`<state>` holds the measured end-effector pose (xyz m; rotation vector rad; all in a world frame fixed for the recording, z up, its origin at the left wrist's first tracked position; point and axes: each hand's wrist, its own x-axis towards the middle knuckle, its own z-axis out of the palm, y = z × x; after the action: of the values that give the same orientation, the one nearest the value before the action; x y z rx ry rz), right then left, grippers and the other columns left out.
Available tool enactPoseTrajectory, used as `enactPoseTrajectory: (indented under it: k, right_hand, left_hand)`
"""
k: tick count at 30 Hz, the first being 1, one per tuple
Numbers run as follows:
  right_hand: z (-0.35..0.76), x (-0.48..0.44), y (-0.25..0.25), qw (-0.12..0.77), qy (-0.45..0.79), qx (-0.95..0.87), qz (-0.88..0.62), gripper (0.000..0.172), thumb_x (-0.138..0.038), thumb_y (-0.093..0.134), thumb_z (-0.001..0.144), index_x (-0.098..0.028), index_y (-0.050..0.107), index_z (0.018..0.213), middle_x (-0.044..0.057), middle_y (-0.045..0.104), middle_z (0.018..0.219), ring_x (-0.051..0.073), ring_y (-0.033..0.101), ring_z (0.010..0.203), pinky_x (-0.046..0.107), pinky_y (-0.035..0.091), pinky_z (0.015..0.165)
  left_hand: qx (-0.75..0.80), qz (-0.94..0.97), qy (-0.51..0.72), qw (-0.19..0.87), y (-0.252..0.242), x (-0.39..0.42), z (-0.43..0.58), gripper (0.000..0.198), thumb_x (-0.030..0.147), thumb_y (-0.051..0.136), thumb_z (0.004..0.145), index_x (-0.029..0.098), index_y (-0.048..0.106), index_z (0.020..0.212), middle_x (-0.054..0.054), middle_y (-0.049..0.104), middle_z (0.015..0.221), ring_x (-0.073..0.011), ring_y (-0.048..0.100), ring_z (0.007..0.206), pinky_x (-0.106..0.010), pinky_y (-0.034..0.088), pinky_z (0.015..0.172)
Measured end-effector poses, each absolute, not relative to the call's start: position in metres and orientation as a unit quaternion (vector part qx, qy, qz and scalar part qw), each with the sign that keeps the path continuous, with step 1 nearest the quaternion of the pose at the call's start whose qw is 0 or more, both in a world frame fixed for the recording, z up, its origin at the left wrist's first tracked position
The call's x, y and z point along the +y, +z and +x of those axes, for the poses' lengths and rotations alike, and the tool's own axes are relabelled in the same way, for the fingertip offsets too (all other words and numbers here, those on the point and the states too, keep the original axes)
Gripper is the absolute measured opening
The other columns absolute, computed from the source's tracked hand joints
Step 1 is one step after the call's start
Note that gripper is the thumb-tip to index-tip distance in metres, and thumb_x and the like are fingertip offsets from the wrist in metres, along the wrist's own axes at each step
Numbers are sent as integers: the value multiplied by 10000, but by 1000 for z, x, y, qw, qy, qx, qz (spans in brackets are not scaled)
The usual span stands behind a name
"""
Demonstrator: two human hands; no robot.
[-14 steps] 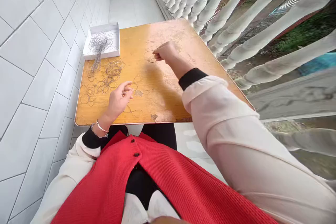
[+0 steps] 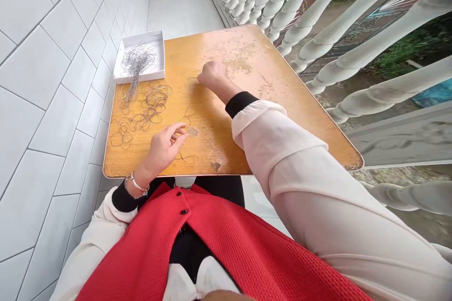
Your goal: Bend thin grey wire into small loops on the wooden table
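My right hand (image 2: 213,74) is closed above the far middle of the table. A short bit of thin dark cord (image 2: 192,77) sticks out on its left side; the fingertips are hidden beneath the knuckles. My left hand (image 2: 165,146) hovers at the near edge, its fingers loosely curved and thumb apart, with nothing visible between them. Close to its fingertips a loose strand (image 2: 190,159) lies on the wood. Further left spreads a tangle of looped cords (image 2: 155,99). A bundle of cords (image 2: 137,63) hangs over the front wall of a white box (image 2: 160,75).
The wooden table (image 2: 282,122) has worn patches on its surface. A white tiled wall (image 2: 52,127) runs along the left. White balusters (image 2: 314,56) line the right side, with ground and plants beyond.
My right hand has shifted slightly left and turned over, back upward; the loop seen at its fingers now shows only as a short line. My left hand stays in nearly the same place.
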<state>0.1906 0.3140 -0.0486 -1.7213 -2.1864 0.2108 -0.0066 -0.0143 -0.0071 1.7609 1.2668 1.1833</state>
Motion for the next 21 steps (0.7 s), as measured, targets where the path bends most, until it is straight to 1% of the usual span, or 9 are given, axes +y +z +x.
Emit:
enactPoseTrajectory:
  k: [2,4,6,8,11,14,17,21]
  right_hand:
    - [194,301,-39,146,71,-736,-657,416,-472,599,923,-89,749,985,254,719,980,429,681,1041,608,576,851]
    - [200,283,-29,161,57,-733,-659,428,-450,541,955,-84,758,1000,247,728,1005,419,677,1053,613,561,880]
    - [206,265,-22,173,51,-738,-651,453,-413,466,977,-81,776,973,248,738,1001,415,682,1035,614,554,882]
    - [210,249,-19,185,54,-753,-629,460,-382,419,979,-108,787,1017,234,746,1056,404,682,1048,604,549,902]
    - [212,234,-21,198,52,-781,-590,433,-376,440,948,-169,780,1118,190,738,1160,389,672,1090,588,539,946]
    - [210,229,-27,196,45,-791,-578,424,-392,468,931,-190,780,1134,174,723,1190,381,665,1101,570,531,967]
    - [207,228,-32,201,39,-790,-578,462,-395,421,955,-175,771,1162,184,711,1216,385,635,1148,568,513,991]
    - [200,226,-33,205,37,-811,-547,504,-387,390,971,-136,730,1245,206,664,1333,403,554,1271,572,469,1047]
  left_hand:
    - [485,676,449,326,-6,-15,-7,236,266,626,912,171,707,1112,-65,776,982,-106,718,781,-219,584,711]
    - [486,680,447,320,-6,-16,-9,221,267,629,913,175,715,1095,-64,779,989,-105,717,773,-215,583,701]
    - [485,683,445,317,-4,-17,-10,211,264,631,915,182,719,1088,-58,781,1000,-99,712,760,-210,581,693]
    - [485,685,443,314,-3,-17,-12,208,259,632,917,181,722,1087,-55,782,997,-95,707,746,-206,578,688]
    - [488,691,439,302,0,-15,-13,202,251,632,920,175,725,1082,-61,782,999,-99,709,755,-209,576,692]
    - [485,704,433,285,1,-13,-13,191,243,629,925,171,724,1073,-65,783,1009,-99,708,748,-217,579,697]
    - [485,717,425,266,2,-14,-15,171,242,618,936,171,724,1050,-66,784,1016,-102,711,747,-228,583,712]
    - [495,735,396,239,15,-14,-21,173,246,589,959,168,717,1044,-64,784,1015,-123,723,794,-244,583,744]
